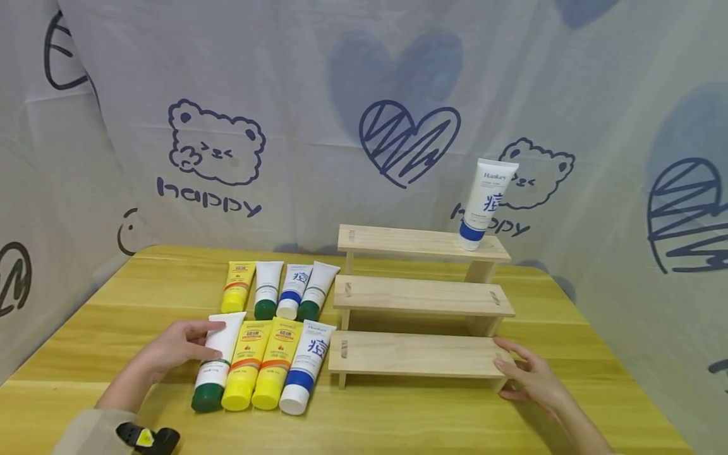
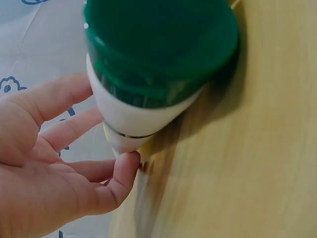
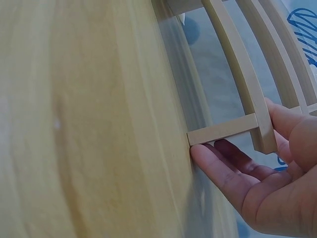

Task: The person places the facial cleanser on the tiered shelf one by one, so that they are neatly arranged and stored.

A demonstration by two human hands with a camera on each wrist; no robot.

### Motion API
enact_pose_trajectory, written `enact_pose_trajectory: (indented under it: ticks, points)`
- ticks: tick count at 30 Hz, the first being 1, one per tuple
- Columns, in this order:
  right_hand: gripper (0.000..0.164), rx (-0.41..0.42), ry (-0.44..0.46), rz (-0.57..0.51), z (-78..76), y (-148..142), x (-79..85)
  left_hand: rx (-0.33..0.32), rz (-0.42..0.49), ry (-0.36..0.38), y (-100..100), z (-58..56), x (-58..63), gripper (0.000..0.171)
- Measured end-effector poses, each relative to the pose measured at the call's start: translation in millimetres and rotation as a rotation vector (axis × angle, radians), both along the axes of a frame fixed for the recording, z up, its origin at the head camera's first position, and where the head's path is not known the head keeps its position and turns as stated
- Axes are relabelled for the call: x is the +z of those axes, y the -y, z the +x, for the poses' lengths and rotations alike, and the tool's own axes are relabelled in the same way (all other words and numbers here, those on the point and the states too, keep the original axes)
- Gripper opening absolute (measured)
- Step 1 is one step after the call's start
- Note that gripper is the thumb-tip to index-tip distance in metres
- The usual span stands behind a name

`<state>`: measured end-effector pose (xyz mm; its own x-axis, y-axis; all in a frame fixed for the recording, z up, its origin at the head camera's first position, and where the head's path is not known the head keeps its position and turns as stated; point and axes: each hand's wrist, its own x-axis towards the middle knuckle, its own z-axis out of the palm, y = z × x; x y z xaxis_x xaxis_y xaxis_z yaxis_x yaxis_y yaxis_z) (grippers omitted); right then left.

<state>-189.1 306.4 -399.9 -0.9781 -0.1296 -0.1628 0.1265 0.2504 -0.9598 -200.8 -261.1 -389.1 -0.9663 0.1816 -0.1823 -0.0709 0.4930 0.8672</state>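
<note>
My left hand (image 1: 181,346) holds a white tube with a green cap (image 1: 218,344) by its left side, at the near left of a group of tubes. That green cap (image 2: 163,49) fills the top of the left wrist view, with curled fingers behind it. At the right end of a three-step wooden stand (image 1: 418,355), my right hand (image 1: 534,378) grips the lowest step. In the right wrist view, its thumb lies by the step's board (image 3: 242,74) and its fingers touch the stand's leg (image 3: 223,130).
Beside the held tube lie two yellow tubes (image 1: 277,357) and a white tube with a blue band (image 1: 307,363). Several more tubes (image 1: 268,287) lie behind them. Another blue-banded tube (image 1: 485,202) stands cap down on the top step, before a printed curtain (image 1: 301,95).
</note>
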Motion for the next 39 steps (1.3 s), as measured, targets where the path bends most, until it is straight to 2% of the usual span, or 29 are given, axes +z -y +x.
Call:
enact_pose_trajectory:
  ticks: [8, 15, 20, 27, 34, 39]
  points:
    - [0.056, 0.008, -0.007, 0.002, -0.1, -0.1, -0.2, 0.031, 0.040, 0.038, -1.3, 0.7, -3.8, 0.066]
    - [0.039, 0.016, -0.011, -0.011, 0.1, -2.1, -1.3, 0.072, 0.083, 0.086, -6.3, 0.0, -4.4, 0.065]
    - [0.038, 0.015, -0.005, -0.010, 0.4, -2.4, -2.4, 0.062, 0.076, 0.079, -8.1, -1.3, -4.5, 0.063]
    - [0.031, 0.008, 0.000, -0.010, 1.4, -1.9, -2.6, 0.047, 0.113, 0.092, -8.2, -0.2, -5.1, 0.058]
    - [0.032, 0.015, 0.004, -0.011, 0.5, -2.6, -1.7, 0.064, 0.037, 0.064, -8.1, -1.0, -1.7, 0.058]
    - [0.030, 0.020, 0.002, -0.013, 0.1, -2.7, -1.3, 0.047, 0.074, 0.059, -5.7, -0.6, -3.4, 0.061]
